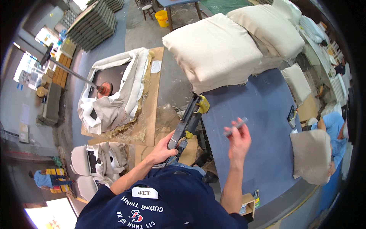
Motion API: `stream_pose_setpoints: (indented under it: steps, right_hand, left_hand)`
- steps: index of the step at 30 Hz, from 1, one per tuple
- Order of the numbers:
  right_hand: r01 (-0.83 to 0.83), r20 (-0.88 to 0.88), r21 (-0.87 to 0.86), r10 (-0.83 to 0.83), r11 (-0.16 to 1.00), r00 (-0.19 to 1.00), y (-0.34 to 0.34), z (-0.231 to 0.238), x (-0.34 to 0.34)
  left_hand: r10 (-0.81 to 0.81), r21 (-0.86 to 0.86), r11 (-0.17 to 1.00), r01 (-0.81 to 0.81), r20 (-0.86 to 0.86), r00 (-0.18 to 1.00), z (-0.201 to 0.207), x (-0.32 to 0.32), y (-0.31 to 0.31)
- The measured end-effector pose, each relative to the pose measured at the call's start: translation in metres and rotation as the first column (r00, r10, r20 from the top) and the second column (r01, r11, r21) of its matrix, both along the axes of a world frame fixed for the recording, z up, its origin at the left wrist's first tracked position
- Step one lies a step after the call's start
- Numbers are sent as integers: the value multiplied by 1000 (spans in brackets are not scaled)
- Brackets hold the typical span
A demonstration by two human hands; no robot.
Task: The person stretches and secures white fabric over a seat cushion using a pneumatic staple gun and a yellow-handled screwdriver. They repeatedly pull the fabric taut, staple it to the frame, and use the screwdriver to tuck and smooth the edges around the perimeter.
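My left hand [163,152] is closed around a black and yellow staple gun [187,119], which it holds up in front of me at the left edge of the blue table. My right hand [240,143], raised over the tabletop, pinches a short grey strip of staples [243,121] between thumb and fingers. The strip is apart from the gun. Beyond the gun, a cream fabric-covered cushion [217,47] sits on the table's far end.
On the left, a fabric-edged seat [141,82] lies on a board [154,103] under a red-footed press rod [72,71]. Several padded seats [79,161] stand below. Another staple gun [292,116] rests on the blue table [248,164]. A co-worker [335,129] at right touches a beige cushion [310,154].
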State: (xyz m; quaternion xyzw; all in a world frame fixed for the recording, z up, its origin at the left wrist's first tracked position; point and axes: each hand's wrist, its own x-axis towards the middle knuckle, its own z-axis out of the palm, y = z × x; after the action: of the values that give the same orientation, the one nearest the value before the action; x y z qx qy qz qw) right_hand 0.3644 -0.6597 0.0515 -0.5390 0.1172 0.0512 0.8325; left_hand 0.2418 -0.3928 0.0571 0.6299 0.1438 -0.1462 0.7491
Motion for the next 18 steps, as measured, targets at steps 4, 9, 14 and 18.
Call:
stream_pose_setpoints:
  steps: [4,9,14,18]
  right_hand:
    - [-295,150,55,284,954,947,111,32,34]
    - [-476,240,0,462,880,854,210,36,49]
    - [-435,219,-296,504,850,836,274,16,59]
    - [-437,32,-374,483,818,875,315,20,58]
  left_hand:
    - [-40,24,999,40,-9,999,7,-8,43]
    - [31,-58,998,-31,6,999,2,-25,98]
    - [87,40,995,-93,132,987,-16,-28,141]
    - [170,119,974,-194,188,967,-24,-22,158]
